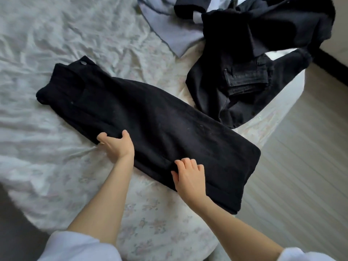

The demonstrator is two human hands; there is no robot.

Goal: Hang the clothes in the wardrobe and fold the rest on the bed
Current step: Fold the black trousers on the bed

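Head view: black trousers (146, 117) are laid lengthwise on the bed (47, 44), legs stacked. The near edge is pinched by the left hand (117, 145), thumb on top and fingers beneath; the right hand (189, 176) is curled into the cloth nearer the hems. The stacked legs could slide apart if the edge is lifted unevenly, and the hem end lies near the mattress edge. Beyond, a dark clothes pile (254, 59) and a pale garment (169, 29) crowd the far side, limiting spreading room.

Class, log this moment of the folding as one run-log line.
stage: folding | item: black trousers flat on bed | left hand: grips near edge | right hand: grips near edge | pile: unfolded
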